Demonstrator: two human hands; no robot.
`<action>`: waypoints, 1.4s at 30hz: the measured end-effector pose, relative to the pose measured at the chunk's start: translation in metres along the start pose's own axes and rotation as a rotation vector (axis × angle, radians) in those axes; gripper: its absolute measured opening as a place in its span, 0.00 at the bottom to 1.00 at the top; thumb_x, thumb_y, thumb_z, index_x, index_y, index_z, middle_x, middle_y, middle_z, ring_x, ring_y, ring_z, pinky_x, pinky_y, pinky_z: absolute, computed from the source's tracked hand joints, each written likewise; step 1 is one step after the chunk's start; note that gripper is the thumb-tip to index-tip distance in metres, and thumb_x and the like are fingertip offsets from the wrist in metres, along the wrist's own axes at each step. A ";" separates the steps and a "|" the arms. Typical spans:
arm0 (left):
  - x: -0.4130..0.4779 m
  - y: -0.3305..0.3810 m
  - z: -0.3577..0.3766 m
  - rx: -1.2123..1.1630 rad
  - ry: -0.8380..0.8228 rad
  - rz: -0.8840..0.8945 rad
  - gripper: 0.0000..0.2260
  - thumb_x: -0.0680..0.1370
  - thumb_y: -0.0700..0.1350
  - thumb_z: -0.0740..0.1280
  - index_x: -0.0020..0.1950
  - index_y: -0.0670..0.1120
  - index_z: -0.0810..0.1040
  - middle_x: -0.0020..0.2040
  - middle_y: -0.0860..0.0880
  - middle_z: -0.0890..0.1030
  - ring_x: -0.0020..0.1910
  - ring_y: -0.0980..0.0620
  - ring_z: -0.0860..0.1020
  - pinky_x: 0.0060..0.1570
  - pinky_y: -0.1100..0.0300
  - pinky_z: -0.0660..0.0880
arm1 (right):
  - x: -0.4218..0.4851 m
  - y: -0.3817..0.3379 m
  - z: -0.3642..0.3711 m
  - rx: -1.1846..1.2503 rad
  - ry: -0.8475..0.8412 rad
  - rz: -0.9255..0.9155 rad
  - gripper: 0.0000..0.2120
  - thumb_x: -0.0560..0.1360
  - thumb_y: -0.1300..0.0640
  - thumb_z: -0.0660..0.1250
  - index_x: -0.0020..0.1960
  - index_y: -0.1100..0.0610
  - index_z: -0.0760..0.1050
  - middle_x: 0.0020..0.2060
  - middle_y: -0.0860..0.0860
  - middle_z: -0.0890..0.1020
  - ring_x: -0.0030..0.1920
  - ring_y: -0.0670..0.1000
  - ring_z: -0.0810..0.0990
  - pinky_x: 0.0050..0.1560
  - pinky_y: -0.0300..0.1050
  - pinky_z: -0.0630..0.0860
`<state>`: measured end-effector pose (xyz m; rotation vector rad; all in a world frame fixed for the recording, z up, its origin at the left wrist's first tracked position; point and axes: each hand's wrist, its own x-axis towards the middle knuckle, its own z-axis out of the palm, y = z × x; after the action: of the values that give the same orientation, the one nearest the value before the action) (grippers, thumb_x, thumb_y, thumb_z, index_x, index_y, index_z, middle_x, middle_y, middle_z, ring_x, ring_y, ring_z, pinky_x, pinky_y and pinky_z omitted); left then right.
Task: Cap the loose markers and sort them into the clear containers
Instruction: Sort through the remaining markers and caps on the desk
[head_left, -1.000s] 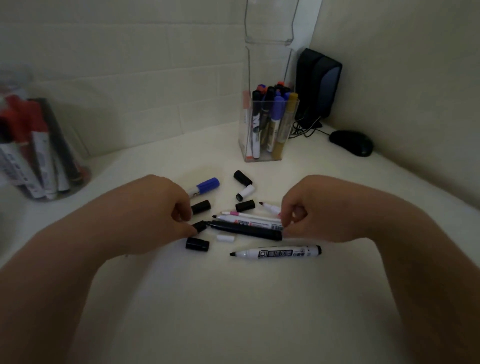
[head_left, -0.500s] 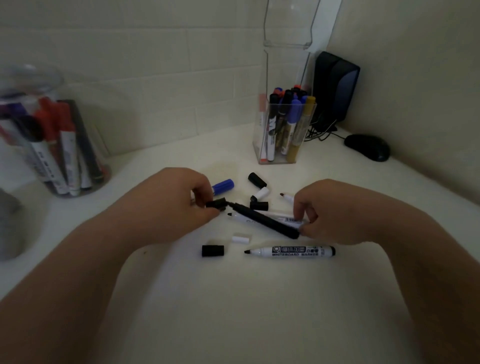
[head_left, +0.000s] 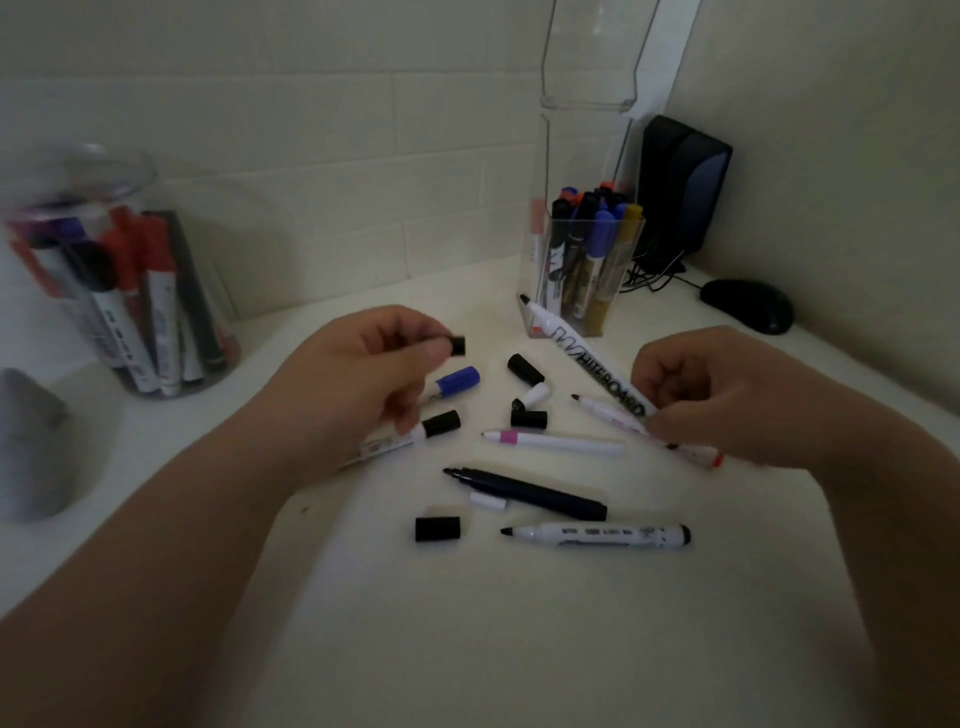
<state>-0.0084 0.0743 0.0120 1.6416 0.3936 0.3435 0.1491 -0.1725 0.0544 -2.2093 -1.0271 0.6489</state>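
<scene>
While apart, hands (head_left: 363, 374) (head_left: 727, 400) pinching cap (head_left: 457, 345), marker (head_left: 587, 358)

Left of the left hand (head_left: 353, 374), the round jar (head_left: 171, 332) is blur-smeared and edge-cut; the grey shape (head_left: 31, 447) beside it is unidentifiable. That hand covers the barrels of the blue-capped marker (head_left: 457, 379) and the black-capped marker (head_left: 441, 423), and part of the black cap (head_left: 458, 345) it pinches. The right hand (head_left: 727, 395) hides the rear of the whiteboard marker (head_left: 587, 358) it grips. Beyond it, the tall clear container (head_left: 587, 78) runs off the top.
</scene>
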 end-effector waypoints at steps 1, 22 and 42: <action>0.001 0.001 0.002 -0.218 0.009 -0.055 0.03 0.78 0.39 0.67 0.47 0.43 0.81 0.33 0.47 0.73 0.29 0.52 0.69 0.28 0.59 0.69 | -0.001 -0.001 0.002 0.103 -0.094 -0.030 0.12 0.70 0.67 0.71 0.36 0.51 0.80 0.27 0.50 0.79 0.25 0.46 0.72 0.27 0.38 0.70; 0.001 -0.002 0.019 -1.017 0.246 -0.043 0.08 0.77 0.40 0.57 0.38 0.46 0.66 0.31 0.50 0.63 0.25 0.54 0.58 0.21 0.63 0.59 | 0.004 -0.040 0.107 0.372 -0.772 -0.333 0.03 0.76 0.68 0.69 0.49 0.63 0.78 0.66 0.56 0.79 0.67 0.53 0.77 0.70 0.57 0.71; -0.002 -0.003 0.026 -0.806 0.011 -0.041 0.02 0.73 0.39 0.64 0.44 0.41 0.75 0.35 0.47 0.70 0.28 0.53 0.66 0.25 0.63 0.66 | 0.007 0.005 0.018 0.894 -0.301 -0.116 0.13 0.63 0.60 0.72 0.45 0.63 0.75 0.26 0.57 0.69 0.22 0.50 0.65 0.22 0.37 0.65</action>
<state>0.0015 0.0510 0.0059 0.8431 0.2460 0.4117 0.1437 -0.1640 0.0372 -1.2898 -0.7692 1.1383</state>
